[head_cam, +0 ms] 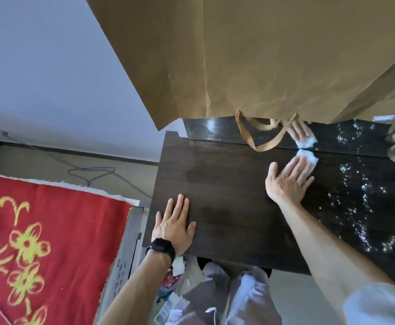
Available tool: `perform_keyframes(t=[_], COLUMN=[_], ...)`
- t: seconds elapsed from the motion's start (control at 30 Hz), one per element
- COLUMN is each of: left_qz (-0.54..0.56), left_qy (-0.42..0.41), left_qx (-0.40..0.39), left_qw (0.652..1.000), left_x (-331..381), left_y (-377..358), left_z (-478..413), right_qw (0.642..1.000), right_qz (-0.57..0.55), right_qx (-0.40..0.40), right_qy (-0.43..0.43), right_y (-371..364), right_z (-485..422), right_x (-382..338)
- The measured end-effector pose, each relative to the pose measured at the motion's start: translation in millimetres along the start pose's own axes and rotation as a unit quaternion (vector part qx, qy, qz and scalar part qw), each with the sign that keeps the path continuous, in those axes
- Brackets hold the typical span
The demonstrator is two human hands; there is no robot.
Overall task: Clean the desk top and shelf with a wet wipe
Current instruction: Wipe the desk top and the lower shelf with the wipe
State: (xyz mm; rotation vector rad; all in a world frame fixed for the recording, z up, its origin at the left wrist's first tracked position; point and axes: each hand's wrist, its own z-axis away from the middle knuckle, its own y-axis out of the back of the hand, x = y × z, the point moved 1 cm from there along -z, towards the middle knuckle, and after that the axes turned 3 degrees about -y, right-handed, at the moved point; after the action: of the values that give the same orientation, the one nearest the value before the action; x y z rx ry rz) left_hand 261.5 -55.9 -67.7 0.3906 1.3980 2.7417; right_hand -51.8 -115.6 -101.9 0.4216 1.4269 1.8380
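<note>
The dark wooden desk top (227,195) fills the middle of the view. My right hand (288,181) lies flat on it with fingers spread, pressing a white wet wipe (308,158) against the surface near the back edge. Behind that edge a glossy dark panel (205,129) mirrors the hand and wipe. My left hand (174,227), with a black watch on the wrist, rests flat and empty on the desk's front left part. The right side of the desk glistens with wet specks (365,202).
A large brown paper bag (250,55) hangs over the back of the desk, its handles (262,137) drooping onto the top. A red cloth with yellow flowers (39,242) lies to the left. Litter (177,289) sits below the desk's front edge.
</note>
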Motion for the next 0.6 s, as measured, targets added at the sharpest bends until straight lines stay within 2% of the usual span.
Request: perform_keyframes(t=[0.07,0.13,0.2,0.23,0.3,0.4,0.5,0.57,0.6], left_qz=[0.005,0.003,-0.009,-0.013,-0.012,-0.014,-0.013,-0.008,-0.005], left_qy=[0.003,0.011,0.024,0.031,0.039,0.008,-0.028,-0.023,-0.016], left_qx=[0.007,0.011,0.012,0.012,0.014,0.016,0.023,0.029,0.028], left_qw=[1.0,1.0,1.0,0.999,0.999,1.0,0.999,0.999,0.999], left_x=[2.6,8.6,14.5,16.3,20.4,38.8,73.2,98.1,109.5], left_y=[-0.9,-2.4,-2.1,-0.6,2.4,1.0,-6.3,-13.3,-16.6], left_z=[-2.6,-3.5,-3.9,-4.2,-4.0,-2.9,-11.8,-20.7,-24.8], right_qw=[0.992,0.959,0.925,0.918,0.933,0.984,1.0,0.998,0.999], right_qz=[0.026,0.064,0.091,0.096,0.088,0.058,-0.003,-0.024,-0.017], right_qx=[0.008,-0.006,-0.027,-0.032,-0.014,0.005,0.012,0.019,0.023], right_qy=[0.12,0.276,0.367,0.384,0.35,0.167,-0.004,-0.051,-0.023], right_y=[-20.2,-42.8,-49.5,-44.7,-31.1,4.8,35.8,38.1,33.3], right_z=[19.7,41.9,45.2,38.5,11.3,-40.4,-71.6,-69.8,-61.8], right_x=[-40.2,-70.6,-72.6,-64.2,-31.2,45.1,94.8,85.3,72.8])
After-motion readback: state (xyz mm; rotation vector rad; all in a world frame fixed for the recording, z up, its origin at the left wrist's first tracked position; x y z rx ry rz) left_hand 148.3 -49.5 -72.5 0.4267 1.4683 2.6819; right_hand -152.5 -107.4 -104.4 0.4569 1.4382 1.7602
